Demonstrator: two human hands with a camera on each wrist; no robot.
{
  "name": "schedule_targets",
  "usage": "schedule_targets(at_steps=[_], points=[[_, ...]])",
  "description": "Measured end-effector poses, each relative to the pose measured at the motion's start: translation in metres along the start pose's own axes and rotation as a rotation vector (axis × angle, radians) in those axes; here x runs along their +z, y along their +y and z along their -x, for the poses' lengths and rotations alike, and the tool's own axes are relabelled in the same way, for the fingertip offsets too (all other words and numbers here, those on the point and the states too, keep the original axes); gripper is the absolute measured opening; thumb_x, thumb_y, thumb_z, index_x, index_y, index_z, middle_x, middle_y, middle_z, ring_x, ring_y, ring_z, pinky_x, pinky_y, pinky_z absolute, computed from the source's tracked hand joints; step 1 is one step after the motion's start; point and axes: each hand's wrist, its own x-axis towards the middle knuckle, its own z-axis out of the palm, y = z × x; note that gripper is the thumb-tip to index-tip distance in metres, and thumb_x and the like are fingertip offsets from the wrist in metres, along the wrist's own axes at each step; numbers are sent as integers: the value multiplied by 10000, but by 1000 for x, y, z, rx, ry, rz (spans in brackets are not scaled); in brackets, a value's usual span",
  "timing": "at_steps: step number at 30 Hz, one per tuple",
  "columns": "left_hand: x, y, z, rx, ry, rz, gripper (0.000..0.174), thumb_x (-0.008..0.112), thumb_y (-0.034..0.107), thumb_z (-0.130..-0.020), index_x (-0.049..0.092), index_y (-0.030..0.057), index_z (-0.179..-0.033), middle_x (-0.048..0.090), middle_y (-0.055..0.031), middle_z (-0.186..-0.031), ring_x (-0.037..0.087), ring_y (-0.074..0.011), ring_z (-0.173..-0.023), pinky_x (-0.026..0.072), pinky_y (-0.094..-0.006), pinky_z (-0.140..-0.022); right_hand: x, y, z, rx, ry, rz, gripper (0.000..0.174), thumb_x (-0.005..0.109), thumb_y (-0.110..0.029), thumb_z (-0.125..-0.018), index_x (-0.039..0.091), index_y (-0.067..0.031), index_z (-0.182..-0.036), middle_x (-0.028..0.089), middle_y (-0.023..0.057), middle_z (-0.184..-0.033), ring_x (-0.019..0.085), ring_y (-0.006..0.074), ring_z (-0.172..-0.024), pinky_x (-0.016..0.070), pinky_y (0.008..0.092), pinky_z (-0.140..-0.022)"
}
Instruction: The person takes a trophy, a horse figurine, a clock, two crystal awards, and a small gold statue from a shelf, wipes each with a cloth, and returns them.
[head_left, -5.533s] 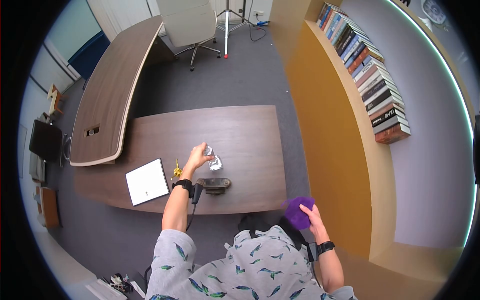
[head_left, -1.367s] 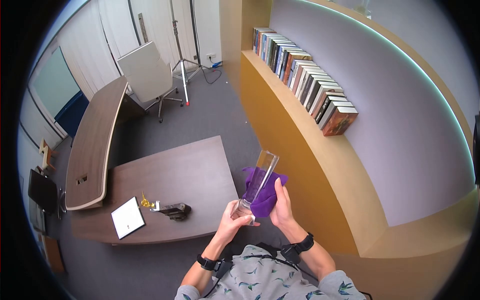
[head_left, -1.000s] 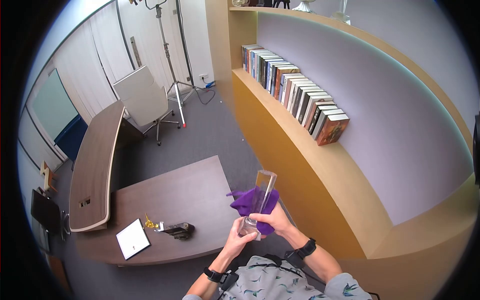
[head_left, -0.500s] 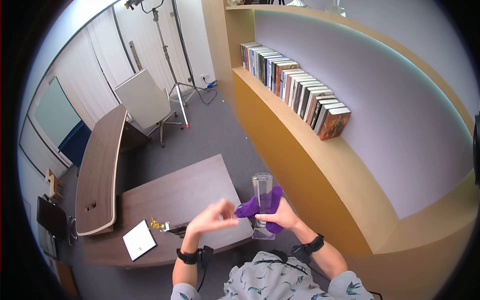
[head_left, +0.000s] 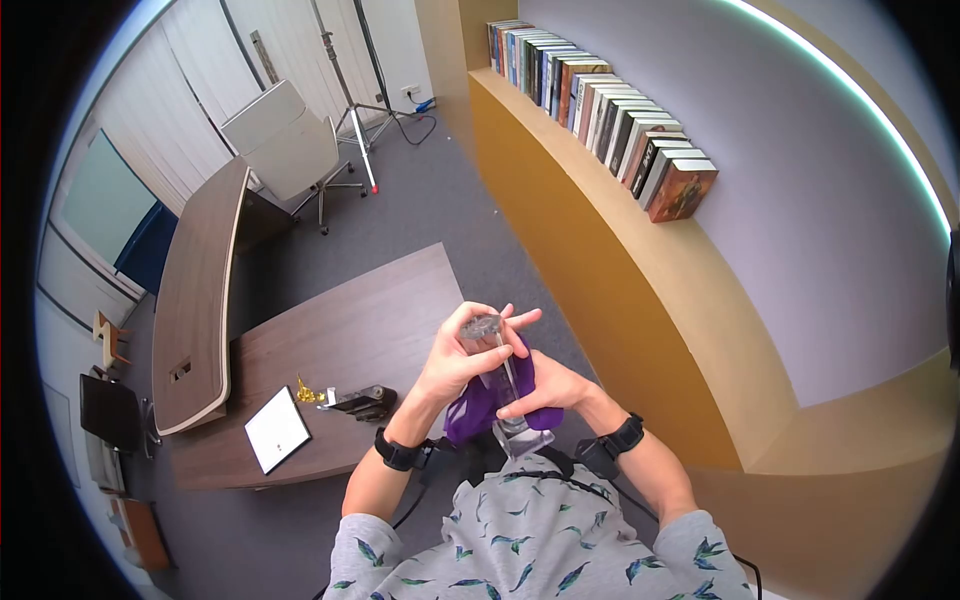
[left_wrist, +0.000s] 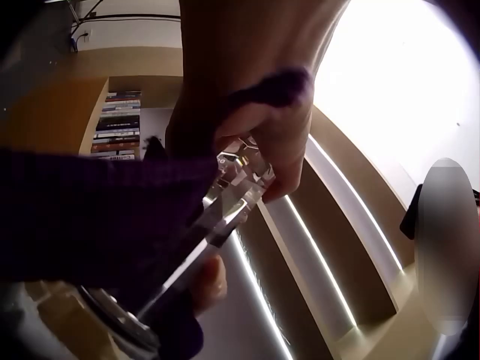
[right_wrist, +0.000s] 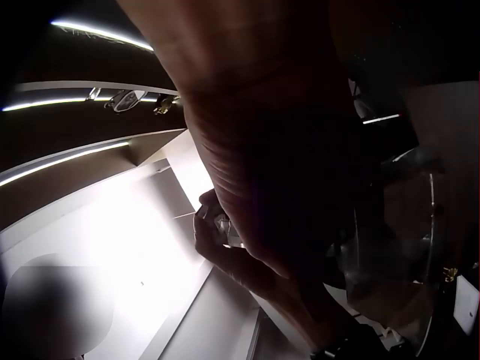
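A clear crystal trophy (head_left: pixel 482 328), a faceted column on a square base, is held up in front of the torso, tilted. My left hand (head_left: pixel 455 357) grips its top end, thumb across the front and some fingers spread past it. Lower down, my right hand (head_left: pixel 558 388) holds the column through a purple cloth (head_left: pixel 468 412), its thumb lying near the base. In the left wrist view the cloth (left_wrist: pixel 97 217) covers much of the crystal column (left_wrist: pixel 238 191). The right wrist view is mostly filled by a dark, shadowed hand (right_wrist: pixel 277 150).
On the brown table (head_left: pixel 360 310) to the left lie a white framed board (head_left: pixel 278 430), a small gold figurine (head_left: pixel 306 392) and a dark object (head_left: pixel 366 402). A ledge with a row of books (head_left: pixel 620 130) runs along the right. A chair (head_left: pixel 285 140) stands farther back.
The left hand first took the trophy from the table, then let go of its base and came over to its top. The trophy now tilts, with its top toward the left hand.
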Motion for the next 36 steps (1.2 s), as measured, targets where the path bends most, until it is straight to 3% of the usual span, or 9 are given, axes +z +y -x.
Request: schedule_targets(at_steps=[5,7,12,13,16,19,22,27,36], points=[[16,11,4,106,138,-271,324,623,-28,-794,449,73,-1048,627,-91,-774,506,-391,-1164,20,-489,-1121,-4,16,3,47,33,319,512,777,-163,-681,516,2,-1091,592,86,-969,598,167,-840,481,307,-775],[19,16,2,164,283,-492,310,613,-43,-782,392,44,-981,630,-64,-778,546,-298,-1143,-13,-464,-1125,10,18,5,-183,333,691,561,772,-236,-696,503,1,-1127,588,176,-1019,632,291,-851,498,364,-761],[20,28,1,233,423,-422,282,578,-76,-815,376,19,-987,616,-101,-864,653,-232,-893,506,-401,-864,19,41,14,-283,482,860,598,733,-294,-743,485,-16,-1210,573,210,-1070,594,382,-940,488,401,-804],[17,30,2,235,422,-424,282,578,-76,-815,376,19,-987,616,-101,-864,653,-232,-893,506,-401,-864,17,42,14,-286,482,860,598,733,-294,-743,485,-16,-1210,573,210,-1070,594,382,-940,488,401,-804],[11,29,5,235,436,-306,307,568,-100,-804,387,27,-1017,568,-110,-824,615,-186,-675,543,-345,-645,15,32,14,-276,434,783,590,733,-284,-745,491,-18,-1212,576,215,-1085,589,380,-969,487,396,-809],[5,26,7,239,264,-145,299,553,-122,-796,405,32,-1005,567,-121,-823,598,-174,-646,541,-358,-645,4,21,12,-198,289,601,534,733,-243,-751,512,2,-1172,609,176,-1053,618,299,-938,489,364,-802],[4,26,7,207,205,8,320,568,-118,-751,422,27,-996,546,-138,-763,569,-186,-587,522,-375,-595,-10,26,3,2,19,209,435,743,-175,-741,542,26,-1070,625,67,-938,567,112,-846,479,290,-775],[6,26,7,85,21,244,341,601,-62,-705,438,28,-991,509,-147,-699,500,-189,-497,478,-353,-529,-30,23,-18,163,-431,-33,538,786,-63,-654,501,-24,-1108,583,34,-1010,544,117,-938,449,276,-843],[8,24,9,21,19,393,325,618,-5,-731,468,28,-1017,497,-145,-686,508,-200,-520,474,-357,-545,-29,71,-20,257,-524,-323,656,818,-51,-590,502,-16,-1164,566,36,-1106,528,141,-1040,420,302,-927]])
